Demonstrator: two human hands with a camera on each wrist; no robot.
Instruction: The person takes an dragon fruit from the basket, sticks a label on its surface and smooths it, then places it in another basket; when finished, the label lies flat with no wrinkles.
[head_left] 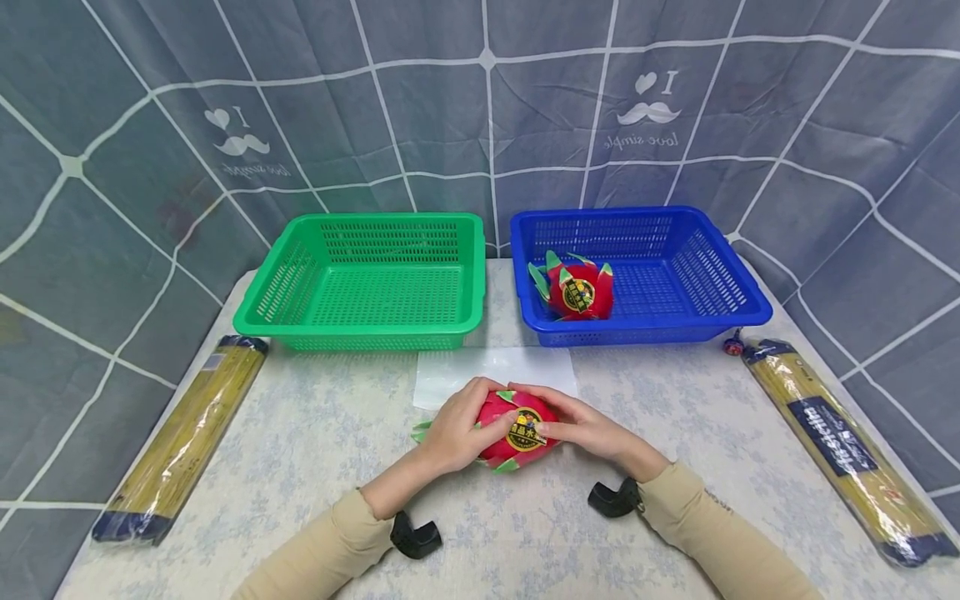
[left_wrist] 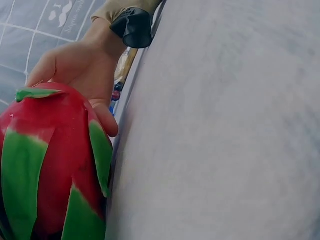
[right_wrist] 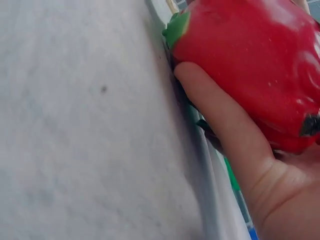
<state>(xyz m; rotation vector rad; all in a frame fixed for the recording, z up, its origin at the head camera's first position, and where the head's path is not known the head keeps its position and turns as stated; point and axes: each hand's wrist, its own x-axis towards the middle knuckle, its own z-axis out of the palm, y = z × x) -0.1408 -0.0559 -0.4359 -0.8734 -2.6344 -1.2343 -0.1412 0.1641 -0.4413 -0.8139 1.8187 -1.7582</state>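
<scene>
A red dragon fruit (head_left: 525,433) with green leafy tips and a round black-and-yellow sticker is held low at the table between both hands. My left hand (head_left: 453,429) curls round its left side, the thumb lying across the front. The right hand (head_left: 592,427) grips the opposite end, its thumb near the sticker. From the left wrist, the leafy end of the dragon fruit (left_wrist: 55,150) is close, with the right hand (left_wrist: 80,70) beyond it. In the right wrist view, the right thumb (right_wrist: 225,112) presses along the smooth red skin. Fingertips behind the fruit are partly hidden.
A white sheet (head_left: 491,367) lies just behind the hands. Farther back stand a green basket (head_left: 356,340) and a blue basket (head_left: 645,333), the latter holding another dragon fruit (head_left: 581,292). Long pasta packs lie left (head_left: 183,442) and right (head_left: 847,450); a small red wrapped item (head_left: 733,344) sits nearby.
</scene>
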